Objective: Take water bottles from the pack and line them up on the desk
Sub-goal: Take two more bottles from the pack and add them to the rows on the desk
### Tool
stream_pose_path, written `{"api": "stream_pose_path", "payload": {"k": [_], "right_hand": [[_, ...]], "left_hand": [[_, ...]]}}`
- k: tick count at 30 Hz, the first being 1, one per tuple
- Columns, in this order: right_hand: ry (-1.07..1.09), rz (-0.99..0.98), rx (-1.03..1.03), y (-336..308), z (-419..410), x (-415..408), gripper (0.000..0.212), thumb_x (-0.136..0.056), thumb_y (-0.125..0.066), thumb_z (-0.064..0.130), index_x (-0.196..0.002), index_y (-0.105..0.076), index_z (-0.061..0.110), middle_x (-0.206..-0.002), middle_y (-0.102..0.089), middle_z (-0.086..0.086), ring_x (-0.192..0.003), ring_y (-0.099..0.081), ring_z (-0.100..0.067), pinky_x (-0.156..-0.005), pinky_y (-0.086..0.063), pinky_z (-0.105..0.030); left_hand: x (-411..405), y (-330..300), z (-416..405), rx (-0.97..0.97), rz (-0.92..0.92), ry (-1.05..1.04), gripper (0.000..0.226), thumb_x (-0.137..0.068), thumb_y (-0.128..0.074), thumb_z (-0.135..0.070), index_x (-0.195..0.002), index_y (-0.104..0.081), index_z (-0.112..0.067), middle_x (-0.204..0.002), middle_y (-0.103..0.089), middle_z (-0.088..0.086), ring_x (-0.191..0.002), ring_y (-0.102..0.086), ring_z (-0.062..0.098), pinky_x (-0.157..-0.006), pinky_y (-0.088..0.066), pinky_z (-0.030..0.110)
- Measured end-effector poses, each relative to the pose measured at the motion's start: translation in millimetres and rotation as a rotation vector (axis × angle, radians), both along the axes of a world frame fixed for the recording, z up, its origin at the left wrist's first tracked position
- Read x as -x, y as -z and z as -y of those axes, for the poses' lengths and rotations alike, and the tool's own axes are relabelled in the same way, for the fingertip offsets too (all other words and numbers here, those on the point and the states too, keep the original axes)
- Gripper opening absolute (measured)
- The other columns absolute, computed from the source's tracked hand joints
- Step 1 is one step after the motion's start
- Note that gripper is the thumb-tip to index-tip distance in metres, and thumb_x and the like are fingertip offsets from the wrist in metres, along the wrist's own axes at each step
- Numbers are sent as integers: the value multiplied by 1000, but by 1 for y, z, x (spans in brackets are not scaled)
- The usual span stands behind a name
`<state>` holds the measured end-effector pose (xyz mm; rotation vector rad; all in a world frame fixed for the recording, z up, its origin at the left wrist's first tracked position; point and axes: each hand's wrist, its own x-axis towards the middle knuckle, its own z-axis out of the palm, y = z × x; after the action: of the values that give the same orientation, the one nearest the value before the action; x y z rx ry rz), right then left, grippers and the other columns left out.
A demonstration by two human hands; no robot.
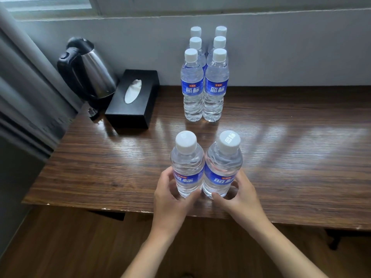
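Two clear water bottles with white caps and blue labels stand side by side near the front edge of the wooden desk [291, 157]. My left hand [170, 197] wraps the lower part of the left bottle [187, 163]. The right bottle [223, 163] is gripped low by my right hand [243, 195]. Both bottles are upright and touch each other. Farther back, against the wall, several more of the same bottles [204, 81] stand in two close rows running away from me. No pack wrapping is visible.
A black tissue box [132, 99] lies at the back left of the desk. A steel kettle [88, 69] with a black handle stands behind it in the corner by a curtain [24, 97]. Wooden floor shows below the desk edge.
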<state>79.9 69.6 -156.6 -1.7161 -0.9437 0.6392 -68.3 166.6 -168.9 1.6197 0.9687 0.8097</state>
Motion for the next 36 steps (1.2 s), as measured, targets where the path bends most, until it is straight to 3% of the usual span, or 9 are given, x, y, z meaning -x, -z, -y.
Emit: {"api": "stream_pose_path", "payload": {"k": [4,7,9,13,16,19,26,31,36], "right_hand": [[-3,-8,-7,-1,0,0,54,-62,-72,43,-113,-53,43,-112,-62,23,-105,-58,9,-82,-42,-2],[-13,-21,-1,0,0,0,57,-68,-80,33,-116,-52,41,-115,-62,19,-107,-57,9,-82,-42,-2],[-14,-26,2,3,2,0,60,-70,-82,28,-121,-51,40,-117,-61,19,-109,-57,8,-84,-43,-3],[71,41,39,12,6,2,74,-61,-82,49,-125,-51,29,-120,-54,18,-112,-55,2,-88,-47,-14],[193,132,68,18,8,9,75,-58,-90,39,-120,-51,24,-118,-45,13,-108,-49,8,-84,-43,-6],[270,133,73,22,9,17,74,-58,-91,34,-118,-48,32,-114,-44,15,-102,-50,11,-77,-42,-3],[356,128,26,29,6,30,67,-60,-90,37,-116,-53,30,-108,-51,20,-99,-59,-2,-80,-50,-17],[394,161,27,33,1,34,64,-61,-89,37,-115,-54,31,-106,-54,18,-98,-61,-7,-81,-55,-32],[399,172,29,35,-6,30,63,-62,-88,38,-115,-55,30,-105,-56,17,-97,-61,-6,-81,-56,-36]], "left_hand": [[-3,-1,1,-15,-59,-63,75,-56,-91,-52,-115,-52,-27,-110,-70,-8,-95,-72,11,-79,-61,39],[-4,2,1,-35,-99,-86,77,-53,-88,-60,-114,-50,-33,-111,-68,-8,-99,-70,15,-80,-60,44],[-3,3,1,-37,-100,-86,77,-54,-88,-59,-116,-50,-34,-112,-68,-9,-102,-69,16,-83,-59,45],[1,3,7,-47,-90,-48,77,-63,-89,-51,-127,-53,-30,-120,-65,-8,-107,-68,17,-85,-59,42],[2,4,12,-74,-84,-83,67,-67,-89,-37,-125,-61,-24,-116,-66,-9,-107,-67,11,-90,-58,37],[2,5,16,-61,-84,-134,65,-68,-89,-29,-127,-62,-23,-117,-68,-11,-111,-66,6,-97,-56,33],[-7,6,29,-33,-187,-146,75,-73,-87,-26,-138,-49,-31,-120,-68,-19,-114,-65,2,-100,-54,36],[-12,7,32,-12,-180,-205,63,-78,-83,-18,-132,-53,-30,-115,-70,-18,-109,-67,2,-98,-55,38],[-17,3,24,-24,-200,-208,63,-80,-82,-19,-133,-51,-33,-115,-70,-19,-109,-66,1,-96,-55,37]]}}
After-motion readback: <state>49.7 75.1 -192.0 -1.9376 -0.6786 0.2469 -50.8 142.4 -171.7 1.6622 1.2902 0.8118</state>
